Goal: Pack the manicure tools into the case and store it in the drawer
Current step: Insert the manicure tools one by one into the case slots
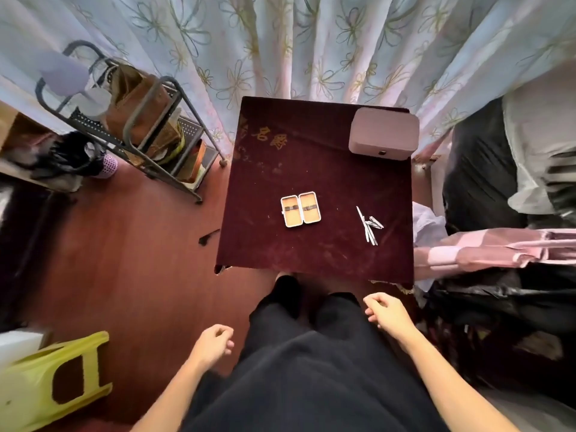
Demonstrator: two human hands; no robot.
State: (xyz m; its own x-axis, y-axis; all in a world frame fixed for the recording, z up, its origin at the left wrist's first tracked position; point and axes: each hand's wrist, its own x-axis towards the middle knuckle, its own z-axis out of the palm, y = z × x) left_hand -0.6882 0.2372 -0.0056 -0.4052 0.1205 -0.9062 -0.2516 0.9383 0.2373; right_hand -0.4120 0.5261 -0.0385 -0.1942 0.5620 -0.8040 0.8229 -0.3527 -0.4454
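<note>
Floral curtain (311, 42), metal rack (190, 130) with a brown bag (137, 101), yellow stool (46, 385) on red floor (140, 260)

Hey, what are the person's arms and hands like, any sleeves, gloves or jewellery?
Both forearms are bare, no sleeves in view. The left hand and right hand have no gloves, and no watch, bracelet or ring shows. The clothing is black.

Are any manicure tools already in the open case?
No: the manicure case lies open and empty; the tools lie piled to its right.
</note>
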